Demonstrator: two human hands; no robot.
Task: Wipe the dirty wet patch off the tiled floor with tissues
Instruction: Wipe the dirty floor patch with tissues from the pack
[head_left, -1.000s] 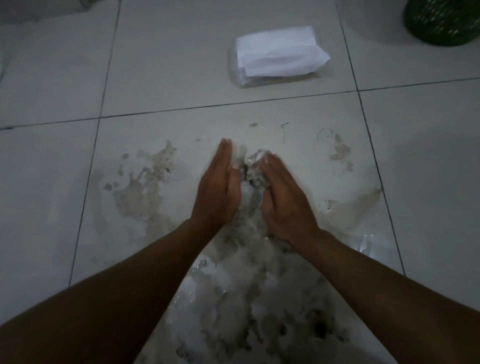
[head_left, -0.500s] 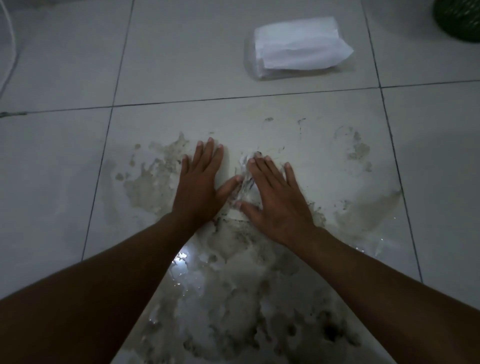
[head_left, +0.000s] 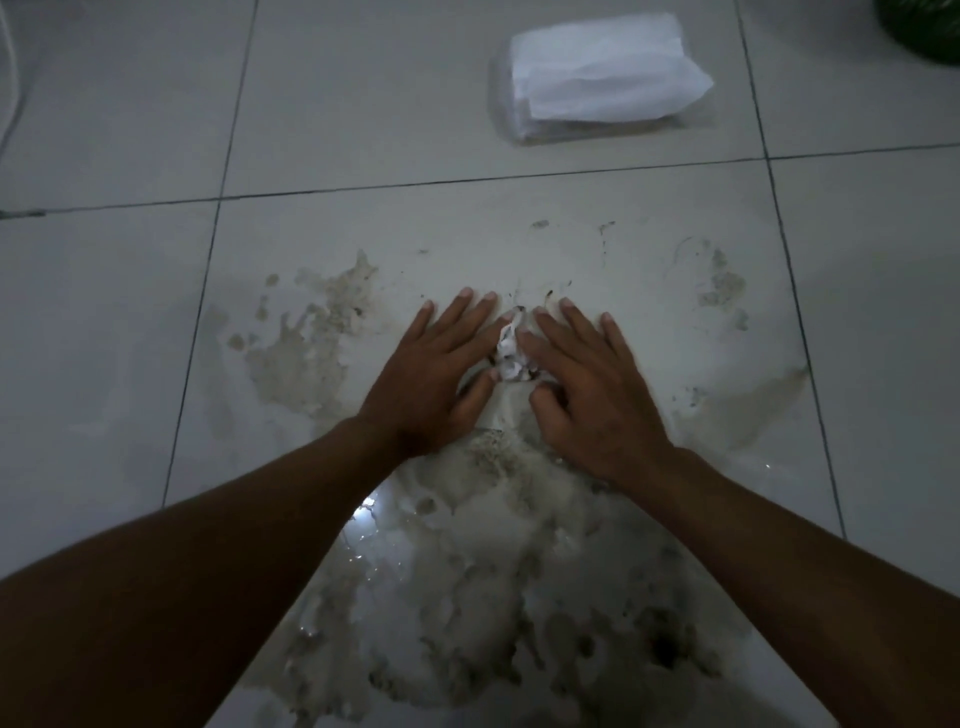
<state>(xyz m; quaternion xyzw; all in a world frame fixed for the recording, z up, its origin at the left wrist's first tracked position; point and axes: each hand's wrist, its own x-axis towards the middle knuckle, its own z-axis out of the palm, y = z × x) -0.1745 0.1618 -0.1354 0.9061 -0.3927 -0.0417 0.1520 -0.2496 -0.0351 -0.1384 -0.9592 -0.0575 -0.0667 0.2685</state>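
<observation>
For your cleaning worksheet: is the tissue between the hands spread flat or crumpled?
Crumpled: the tissue is a small creased wad between the left hand and right hand.

Your left hand and right hand are flattening out: a second ago they were standing on edge, cupping the wad of tissue; now both palms are lying face down with fingers straight. The hands are closing in, so the wad is showing only as a narrow strip between them, seemingly more squeezed.
</observation>
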